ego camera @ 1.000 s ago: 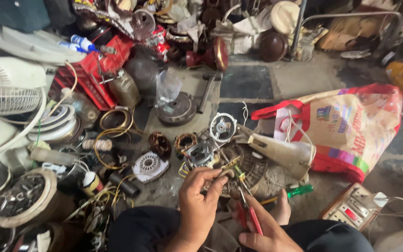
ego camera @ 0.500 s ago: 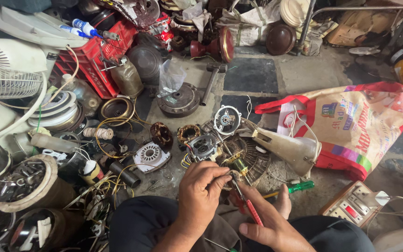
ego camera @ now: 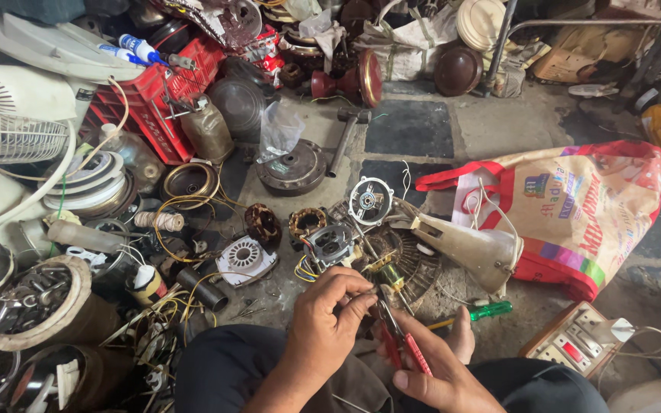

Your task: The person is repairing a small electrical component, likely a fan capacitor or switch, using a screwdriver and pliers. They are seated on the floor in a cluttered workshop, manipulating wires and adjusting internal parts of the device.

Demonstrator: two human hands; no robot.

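Observation:
My left hand (ego camera: 329, 320) pinches thin wires near the plier jaws, low in the middle of the head view. My right hand (ego camera: 437, 369) grips red-handled pliers (ego camera: 401, 343), their tips pointing up toward the wires. Just beyond them lies a small fan motor (ego camera: 330, 243) with yellow and blue leads, beside a round metal grille (ego camera: 407, 260). A green-handled screwdriver (ego camera: 485, 312) rests on the floor to the right of my right hand.
A beige fan housing (ego camera: 468, 248) and a red-trimmed bag (ego camera: 575, 206) lie to the right. A switch board (ego camera: 575, 343) sits at the lower right. Copper windings (ego camera: 262, 223), a white motor cover (ego camera: 245, 258), a red crate (ego camera: 154, 99) and fan parts crowd the left.
The view has shifted slightly lower and closer. My left hand has moved up to the plier tips and closed on the wires; the right hand keeps the pliers.

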